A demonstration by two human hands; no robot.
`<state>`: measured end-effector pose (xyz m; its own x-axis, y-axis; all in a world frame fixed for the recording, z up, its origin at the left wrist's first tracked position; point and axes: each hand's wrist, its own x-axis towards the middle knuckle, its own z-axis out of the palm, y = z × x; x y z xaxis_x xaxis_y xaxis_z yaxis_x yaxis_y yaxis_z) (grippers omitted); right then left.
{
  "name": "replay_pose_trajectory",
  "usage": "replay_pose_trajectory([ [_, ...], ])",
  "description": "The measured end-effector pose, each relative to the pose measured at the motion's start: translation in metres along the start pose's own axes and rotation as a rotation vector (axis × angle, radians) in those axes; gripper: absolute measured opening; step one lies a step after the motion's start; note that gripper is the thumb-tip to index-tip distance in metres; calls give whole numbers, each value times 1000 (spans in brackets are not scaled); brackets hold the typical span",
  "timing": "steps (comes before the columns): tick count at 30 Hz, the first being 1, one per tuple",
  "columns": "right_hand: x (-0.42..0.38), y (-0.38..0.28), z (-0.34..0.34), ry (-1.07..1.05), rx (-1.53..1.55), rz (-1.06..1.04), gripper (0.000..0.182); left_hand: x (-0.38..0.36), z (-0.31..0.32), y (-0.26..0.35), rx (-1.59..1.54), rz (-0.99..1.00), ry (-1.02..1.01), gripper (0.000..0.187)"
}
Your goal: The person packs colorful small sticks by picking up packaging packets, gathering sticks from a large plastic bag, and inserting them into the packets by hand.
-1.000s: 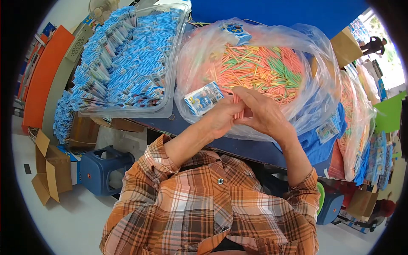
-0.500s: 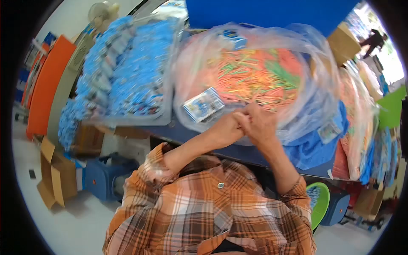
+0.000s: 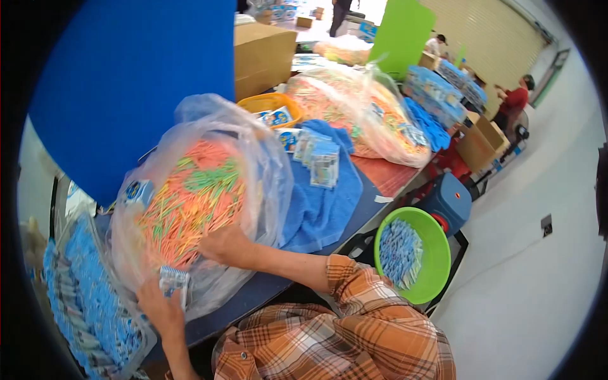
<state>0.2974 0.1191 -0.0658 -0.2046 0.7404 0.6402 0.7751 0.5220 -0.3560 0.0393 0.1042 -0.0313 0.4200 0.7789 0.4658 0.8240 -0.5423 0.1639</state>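
Observation:
A clear plastic bag [image 3: 269, 190] lies open on the table, full of thin pink, orange, yellow and green sticks [image 3: 209, 183]. My left hand [image 3: 161, 307] is at the bag's near left edge, thumb and fingers closed on a small blue-and-white packet [image 3: 174, 282]. Over the near right part of the sticks is my right hand [image 3: 229, 247], its fingers curled inward; what they hold, if anything, is hidden. Another blue-and-white packet [image 3: 136, 192] rests at the bag's left side.
A clear tub of blue packets [image 3: 95, 304] stands left. On a blue cloth [image 3: 316, 215] lie several filled packets [image 3: 324, 164], near a yellow basket [image 3: 269, 101]. A green basin [image 3: 437, 266] with blue packets is at right. A blue partition [image 3: 139, 95] rises behind. People are further back.
The view has swung to the right. My hands, together before, are now apart: the left has come to the packet and closed on it, the right stays by the sticks.

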Motion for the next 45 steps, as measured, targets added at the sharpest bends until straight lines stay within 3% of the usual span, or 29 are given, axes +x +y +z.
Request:
replay_pose_trajectory([
  [1,-6,5,6,-63,-70,-43,16,-4,3,-7,151,-43,-11,55],
  [4,-16,5,17,-137,-132,-105,12,-13,18,-28,227,-196,-125,54],
  [7,-17,5,11,-185,-136,-109,11,-11,17,-31,113,-249,-171,53],
  [10,-18,6,13,-219,-163,-105,11,-12,26,-34,26,-257,-37,52],
  [13,-19,6,13,-221,-191,-128,13,-8,23,-38,42,-368,-181,53],
  [16,-20,5,12,-152,-176,-136,10,-9,23,-40,37,-361,-191,51],
  [19,-21,6,10,-146,-187,-133,12,-16,42,-57,-253,-378,6,46],
  [22,-22,11,11,-77,-59,-194,13,-14,36,-50,-560,-359,41,42],
  [24,-22,19,25,-218,-140,-114,15,-14,34,-48,-504,-332,89,36],
  [26,-24,30,29,-100,-88,-207,26,-16,31,-45,-501,-422,114,24],
  [28,-11,16,9,-64,-92,-182,17,-7,18,-32,-391,-423,143,13],
  [29,-2,4,-11,-154,-81,-116,13,-10,25,-38,-332,-393,171,11],
  [30,7,4,-6,32,-10,-209,18,-8,23,-36,-351,-407,183,12],
  [32,12,-1,-8,40,57,-150,24,-12,36,-45,-521,-428,275,18],
  [35,22,-30,-28,-354,327,252,34,-11,24,-34,-268,-244,379,14],
  [38,27,-36,-14,-642,758,446,26,-8,9,-8,-1150,-566,181,10],
  [41,32,-42,6,-514,863,228,22,-6,2,3,-1274,-519,35,14],
  [45,33,-49,0,-538,907,245,30,-5,5,-1,-1230,-451,-171,18],
])
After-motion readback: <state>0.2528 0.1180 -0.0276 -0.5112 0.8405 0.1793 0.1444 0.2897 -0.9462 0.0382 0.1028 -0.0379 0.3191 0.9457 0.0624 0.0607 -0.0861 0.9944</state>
